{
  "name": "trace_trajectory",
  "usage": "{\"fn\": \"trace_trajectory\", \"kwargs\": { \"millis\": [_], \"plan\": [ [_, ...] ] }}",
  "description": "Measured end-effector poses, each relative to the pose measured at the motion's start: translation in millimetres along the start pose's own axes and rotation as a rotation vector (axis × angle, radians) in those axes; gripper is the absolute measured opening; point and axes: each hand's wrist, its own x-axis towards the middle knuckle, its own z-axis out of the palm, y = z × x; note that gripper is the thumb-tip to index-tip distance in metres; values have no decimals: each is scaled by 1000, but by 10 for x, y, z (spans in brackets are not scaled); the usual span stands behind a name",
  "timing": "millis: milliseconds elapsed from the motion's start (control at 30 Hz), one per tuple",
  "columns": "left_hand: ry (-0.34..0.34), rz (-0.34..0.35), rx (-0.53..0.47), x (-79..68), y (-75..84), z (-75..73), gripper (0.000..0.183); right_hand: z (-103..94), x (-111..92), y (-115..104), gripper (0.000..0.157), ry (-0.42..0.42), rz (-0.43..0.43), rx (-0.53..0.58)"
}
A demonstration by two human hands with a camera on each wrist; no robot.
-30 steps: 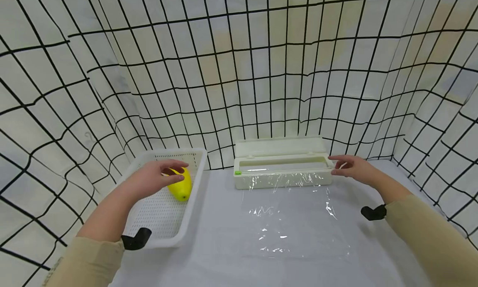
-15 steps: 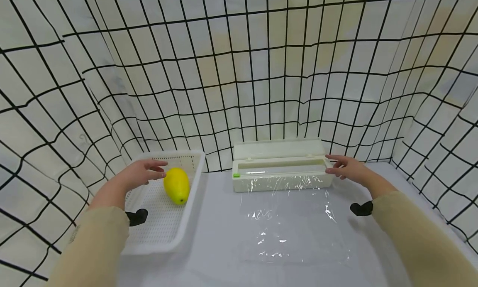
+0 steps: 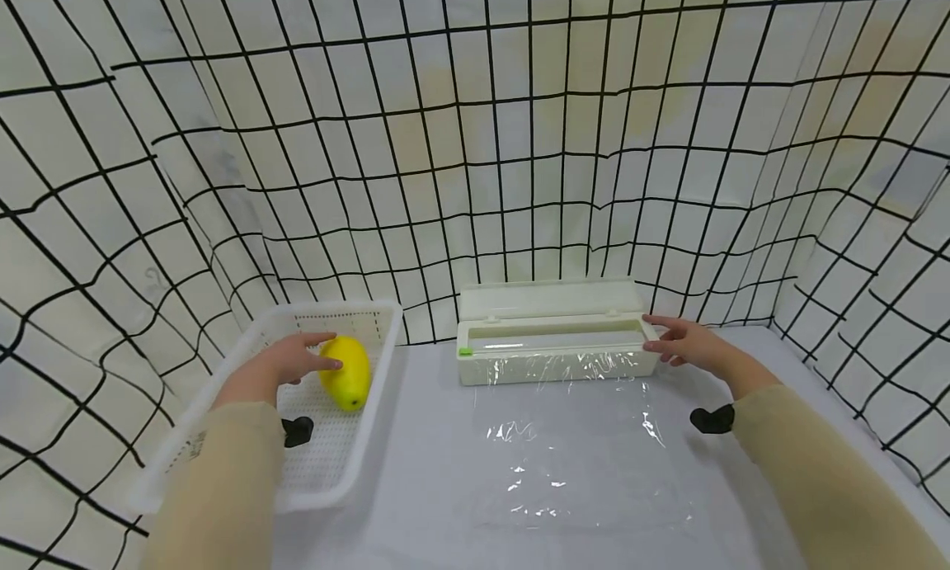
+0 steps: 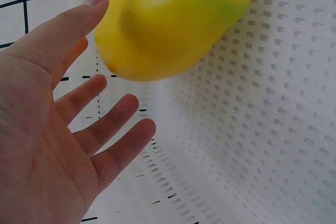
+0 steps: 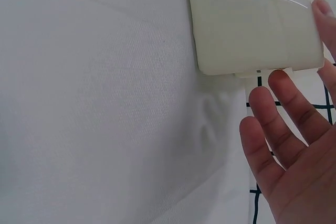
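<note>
A smooth yellow mango [image 3: 352, 382] with a green tinge at its stem end lies in a white perforated basket [image 3: 365, 446]. My left hand [image 3: 285, 360] is at the mango's left side, thumb and forefinger spread along it; in the left wrist view the other fingers extend below the mango [image 4: 168, 27], apart from it. At the right end of a white cling film dispenser [image 3: 557, 369], my right hand [image 3: 690, 346] has its thumb and fingertips right at the corner, fingers loosely extended. The dispenser's lid [image 3: 549, 299] is raised at the back.
A sheet of clear cling film [image 3: 571, 471] runs from the dispenser toward me over the white tablecloth [image 3: 423, 504]. Black grid mesh [image 3: 512, 141] over white cloth encloses the back and both sides.
My left hand first draws back left from over the mango, then moves right again to its side. My right hand stays by the dispenser's right end, with its fingers shifting slightly.
</note>
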Motion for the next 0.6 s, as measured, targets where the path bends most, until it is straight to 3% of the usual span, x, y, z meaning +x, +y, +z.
{"fn": "trace_trajectory", "kwargs": {
  "millis": [200,367,600],
  "plan": [
    [-46,-75,-122,1,9,80,109,19,-27,-23,88,5,-8,22],
    [-37,-121,-124,-4,56,125,118,14,-8,0,90,5,-14,40],
    [-60,-107,-129,-4,89,157,115,2,-6,0,89,6,-17,50]
  ]
}}
